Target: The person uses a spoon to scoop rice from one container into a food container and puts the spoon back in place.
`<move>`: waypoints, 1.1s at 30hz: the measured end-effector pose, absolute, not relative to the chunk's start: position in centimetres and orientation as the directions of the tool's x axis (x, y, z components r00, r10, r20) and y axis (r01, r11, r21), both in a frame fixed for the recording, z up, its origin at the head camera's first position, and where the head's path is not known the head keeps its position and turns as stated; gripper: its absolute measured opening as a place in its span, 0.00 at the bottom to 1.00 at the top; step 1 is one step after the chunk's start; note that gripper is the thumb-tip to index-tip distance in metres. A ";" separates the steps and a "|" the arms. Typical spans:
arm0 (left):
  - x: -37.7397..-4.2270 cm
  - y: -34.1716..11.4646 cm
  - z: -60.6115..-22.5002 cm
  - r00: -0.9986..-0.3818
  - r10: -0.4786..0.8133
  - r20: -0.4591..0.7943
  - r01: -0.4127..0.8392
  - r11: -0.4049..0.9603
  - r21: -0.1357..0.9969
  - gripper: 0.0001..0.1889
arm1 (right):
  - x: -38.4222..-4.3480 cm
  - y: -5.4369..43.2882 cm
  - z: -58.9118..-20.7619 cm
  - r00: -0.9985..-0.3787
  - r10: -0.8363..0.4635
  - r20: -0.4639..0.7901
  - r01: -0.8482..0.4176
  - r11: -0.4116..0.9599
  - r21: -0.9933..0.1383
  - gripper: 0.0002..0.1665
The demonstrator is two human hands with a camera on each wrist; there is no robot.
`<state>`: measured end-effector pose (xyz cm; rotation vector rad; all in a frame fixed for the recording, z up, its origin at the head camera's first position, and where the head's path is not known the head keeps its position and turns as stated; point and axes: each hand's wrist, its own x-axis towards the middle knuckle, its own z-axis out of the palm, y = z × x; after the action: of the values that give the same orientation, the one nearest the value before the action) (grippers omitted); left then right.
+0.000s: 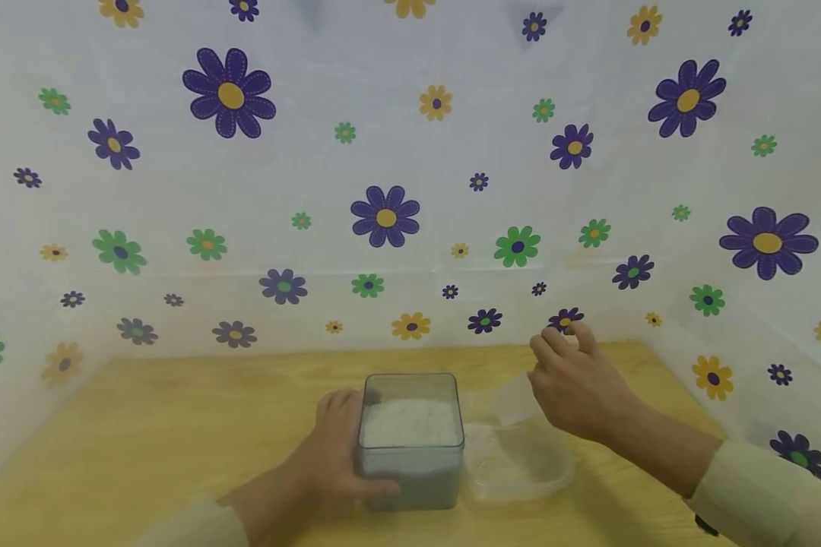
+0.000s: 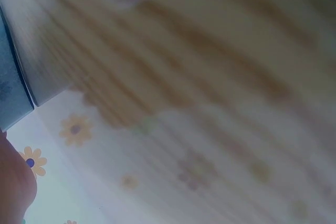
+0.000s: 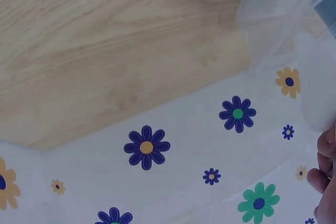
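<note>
A square, clear, grey-tinted container point(image 1: 413, 480) stands on the table with white powder point(image 1: 410, 422) inside. Holding its left side is my left hand point(image 1: 335, 456), thumb across the front and fingers toward the back. A part of the container point(image 2: 11, 77) shows at the left edge of the left wrist view. Up to the right, my right hand point(image 1: 578, 384) pinches a translucent white plastic piece point(image 1: 516, 399), rounded in the right wrist view point(image 3: 317, 90); its exact kind I cannot tell. Below that hand sits a shallow clear plastic tub point(image 1: 554, 479), some white powder at its left.
The light wooden table point(image 1: 212, 425) meets a white flowered sheet point(image 1: 315, 175) at the back and both sides. Container and tub stand side by side, close together. A small dark object point(image 1: 706, 524) shows under the right sleeve point(image 1: 752, 486).
</note>
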<state>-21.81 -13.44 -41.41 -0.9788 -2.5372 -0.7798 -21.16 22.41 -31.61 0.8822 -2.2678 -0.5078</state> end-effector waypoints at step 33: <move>-21.3 -13.6 -41.4 -0.741 0.510 0.438 0.668 0.627 0.401 0.57 | -21.0 17.5 -27.1 -0.488 -0.544 0.682 -0.478 0.821 0.312 0.20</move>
<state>-21.27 -13.62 -41.40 -0.9537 -2.5690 -0.8016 -20.98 17.54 -27.11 0.7464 -2.1701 -0.1012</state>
